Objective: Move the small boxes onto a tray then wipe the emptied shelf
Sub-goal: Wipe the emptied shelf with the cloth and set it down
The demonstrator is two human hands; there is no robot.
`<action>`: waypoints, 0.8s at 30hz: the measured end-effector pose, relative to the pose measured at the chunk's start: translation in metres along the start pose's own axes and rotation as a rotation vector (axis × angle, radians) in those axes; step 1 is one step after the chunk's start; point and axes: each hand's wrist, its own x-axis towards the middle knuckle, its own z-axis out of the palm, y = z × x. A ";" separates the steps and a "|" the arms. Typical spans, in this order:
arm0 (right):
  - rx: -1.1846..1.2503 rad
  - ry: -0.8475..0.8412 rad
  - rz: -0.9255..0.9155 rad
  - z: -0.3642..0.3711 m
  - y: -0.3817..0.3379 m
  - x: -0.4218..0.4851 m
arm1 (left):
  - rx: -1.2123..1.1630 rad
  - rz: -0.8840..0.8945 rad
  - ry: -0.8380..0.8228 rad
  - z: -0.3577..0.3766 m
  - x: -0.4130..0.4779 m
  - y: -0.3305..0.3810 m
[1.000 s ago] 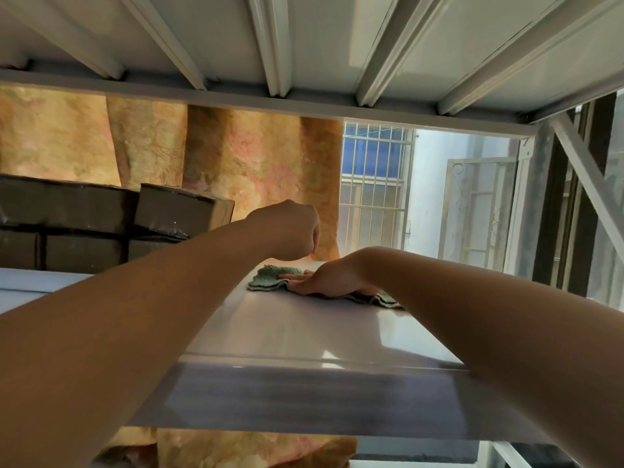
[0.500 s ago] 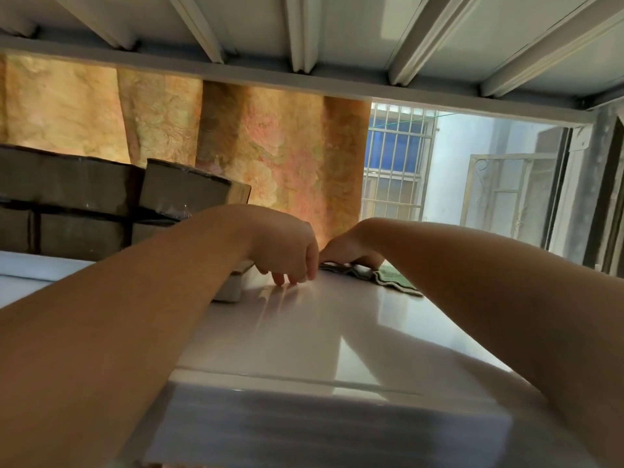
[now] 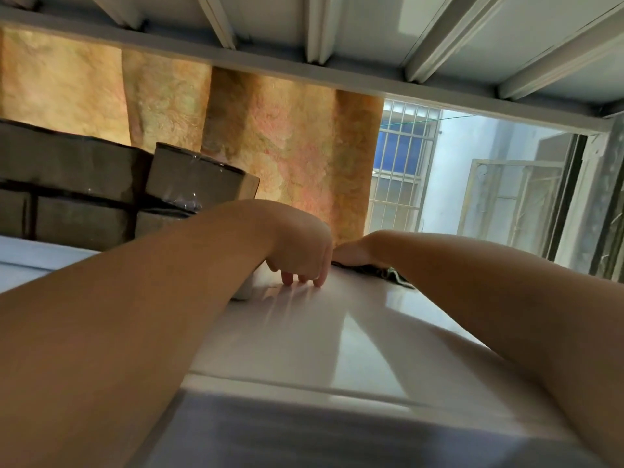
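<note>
The white shelf point(image 3: 304, 339) stretches away from me, glossy and bare in the middle. My right hand point(image 3: 354, 253) lies flat on a green cloth point(image 3: 391, 273) near the shelf's far edge, pressing it down. My left hand point(image 3: 300, 251) hovers just left of it, fingers curled down with the tips touching the shelf and holding nothing. Several brown cardboard boxes point(image 3: 196, 184) are stacked at the left of the shelf, behind my left forearm. A small white object point(image 3: 244, 292) peeks out under my left wrist.
The underside of the upper shelf point(image 3: 337, 25) with metal ribs hangs close overhead. An orange patterned curtain point(image 3: 287, 146) hangs behind the shelf. A barred window point(image 3: 401, 163) and a metal upright point(image 3: 601, 197) are at the right.
My right hand has pushed the cloth farther back along the shelf. My left hand dropped from a raised fist to fingertips resting on the shelf. The view has moved closer and lower.
</note>
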 end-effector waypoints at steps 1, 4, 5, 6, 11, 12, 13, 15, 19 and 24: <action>-0.011 0.005 0.009 0.000 0.000 -0.004 | -0.011 -0.006 0.014 -0.001 -0.001 0.001; -0.031 -0.024 0.029 0.004 0.007 -0.017 | 0.005 0.027 0.027 0.001 -0.002 0.004; -0.062 -0.029 0.028 0.005 0.008 -0.021 | 0.013 0.034 0.042 0.002 -0.001 0.004; -0.079 -0.019 0.016 0.006 0.009 -0.025 | 0.016 0.039 0.049 0.002 0.000 0.002; -0.074 -0.001 -0.019 0.014 0.017 -0.047 | -0.002 0.045 0.077 0.005 -0.003 0.000; -0.081 -0.003 -0.058 0.017 0.020 -0.052 | 0.001 0.050 0.087 0.005 -0.004 0.001; -0.094 0.000 -0.095 0.019 0.024 -0.057 | 0.006 0.060 0.094 0.005 -0.004 0.001; -0.109 -0.006 -0.142 0.021 0.033 -0.070 | 0.003 0.071 0.085 0.005 -0.003 -0.001; -0.058 -0.030 -0.196 0.030 0.047 -0.113 | 0.009 0.081 0.063 0.005 -0.004 0.002; -0.087 -0.033 -0.238 0.040 0.056 -0.157 | -0.042 0.125 0.116 0.004 -0.006 0.006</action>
